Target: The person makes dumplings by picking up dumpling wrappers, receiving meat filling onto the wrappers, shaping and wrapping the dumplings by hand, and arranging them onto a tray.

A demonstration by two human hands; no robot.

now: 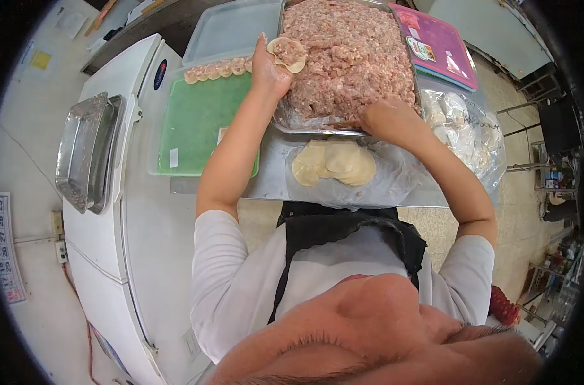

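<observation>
My left hand point(270, 74) holds a round wrapper point(293, 63) with a dab of meat filling point(284, 49) on it, beside the left edge of the metal tray. Ground meat point(346, 51) fills most of this tray point(317, 131). At the tray's near edge my right hand point(389, 120) is closed, low against the meat; what its fingers hold is too hidden to name. Flat round wrappers point(333, 162) lie overlapping on clear plastic in front of the tray. A row of filled dumplings point(218, 69) lines the far edge of the green tray point(192, 119).
A clear plastic lid point(231, 32) lies at the back left, a pink-lidded box point(439, 48) at the back right. Right of the meat is a plastic bag point(465, 128) with pale round contents. Foil trays point(86, 151) sit on the white fridge point(102, 237) at the left.
</observation>
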